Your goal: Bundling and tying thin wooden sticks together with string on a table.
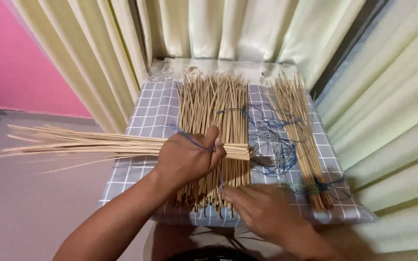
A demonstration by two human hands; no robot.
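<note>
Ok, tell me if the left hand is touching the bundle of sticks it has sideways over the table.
Touching. The head view shows the left hand closed around the bundle of sticks, fingers wrapped over it, no gap.

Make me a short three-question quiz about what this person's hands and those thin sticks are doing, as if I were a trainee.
1. True or false: the left hand grips a bundle of sticks lying crosswise over the loose stick pile.
2. What colour is the thread running between the two hands?
A. red
B. blue
C. white
3. What covers the surface under the sticks?

Key
1. True.
2. B; the right hand pinches its lower end.
3. A grey checked cloth; a tied bundle and a thread tangle also lie on it.
</note>
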